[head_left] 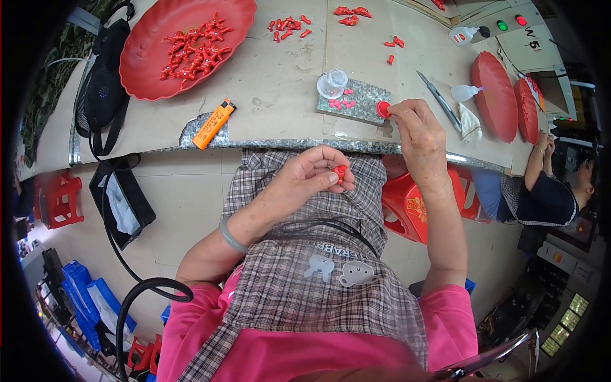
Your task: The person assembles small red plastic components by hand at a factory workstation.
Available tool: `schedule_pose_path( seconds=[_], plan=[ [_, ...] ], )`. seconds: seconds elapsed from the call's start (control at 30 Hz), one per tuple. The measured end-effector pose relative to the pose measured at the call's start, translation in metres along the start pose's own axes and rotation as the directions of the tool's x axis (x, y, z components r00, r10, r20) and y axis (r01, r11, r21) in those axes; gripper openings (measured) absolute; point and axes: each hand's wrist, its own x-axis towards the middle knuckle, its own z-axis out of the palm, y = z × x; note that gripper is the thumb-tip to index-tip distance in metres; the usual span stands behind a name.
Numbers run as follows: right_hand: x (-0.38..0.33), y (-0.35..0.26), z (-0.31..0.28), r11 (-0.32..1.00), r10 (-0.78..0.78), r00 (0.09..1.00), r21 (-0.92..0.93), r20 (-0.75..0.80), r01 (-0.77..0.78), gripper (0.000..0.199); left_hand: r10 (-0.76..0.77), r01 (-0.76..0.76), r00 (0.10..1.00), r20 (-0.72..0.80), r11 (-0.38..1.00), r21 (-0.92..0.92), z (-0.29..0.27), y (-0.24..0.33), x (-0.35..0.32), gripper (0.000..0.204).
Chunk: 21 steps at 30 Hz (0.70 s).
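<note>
My left hand (310,177), fingers curled, holds a small glossy red figure (340,172) in front of the apron, partly hidden by the fingers. My right hand (417,130) is closed in a pinch on a small round red piece (383,109) at the right end of a grey stone slab (366,100). What this piece is I cannot tell. Several tiny pink pieces (337,104) lie on the slab, beside a small clear plastic cup (333,83) at its left end.
A large red scalloped plate (140,67) with several red figures (194,51) stands at left. Nearer lies an orange box-shaped object (214,124). More red parts (289,27) lie farther back. At right are a metal tool (439,100), a squeeze bottle (464,93) and red plates (493,95).
</note>
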Motion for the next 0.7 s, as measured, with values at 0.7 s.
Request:
schedule_pose_path(
  seconds=[0.7],
  plan=[
    [0.0014,-0.0002,-0.0050,0.998,-0.037,0.999,-0.042,0.008,0.038,0.017,-0.024,0.023,0.999,-0.047,1.000,-0.016,0.0035,0.0025,-0.0009,0.027]
  ],
)
